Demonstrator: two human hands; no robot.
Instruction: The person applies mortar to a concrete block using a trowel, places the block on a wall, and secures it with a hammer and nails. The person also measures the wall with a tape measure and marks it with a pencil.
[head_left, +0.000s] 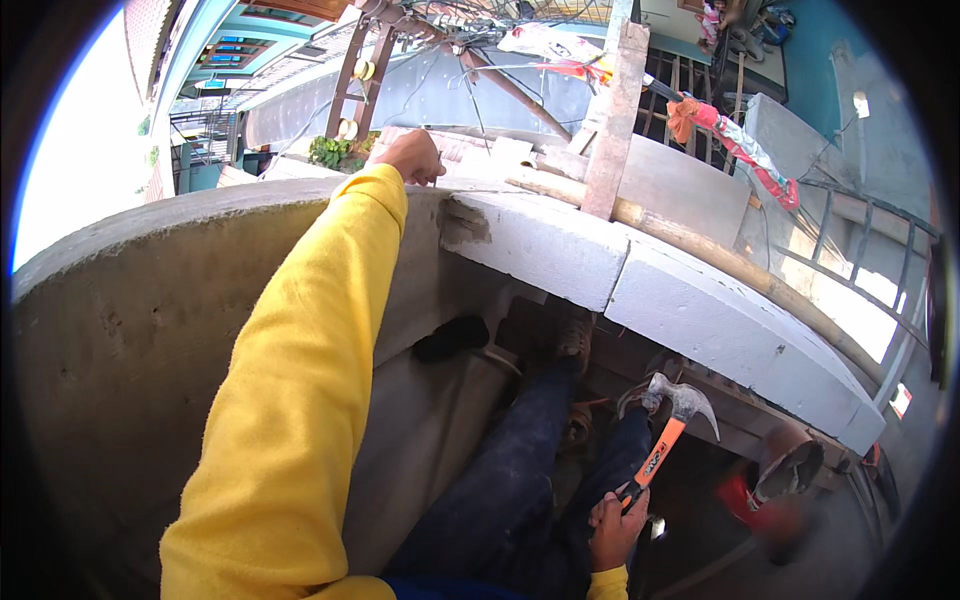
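Observation:
My right hand [614,535] grips a claw hammer [660,448] by its orange and black handle, low in front of my legs. The steel head points up and away from me, below the white block wall. My left arm, in a yellow sleeve, reaches forward, and my left hand [412,158] is closed at the top of the wall corner. Its fingers are curled; whatever is in them is too small to make out. Close by, the grey concrete wall [190,250] meets a row of white blocks [540,235] with a damaged patch at its end.
A bamboo pole [690,235] and an upright wooden plank [612,130] stand along the blocks' far side. Overhead wires and a metal ladder-like frame [360,80] lie beyond. A blurred bucket [788,465] is at lower right. My feet are on a surface below the wall.

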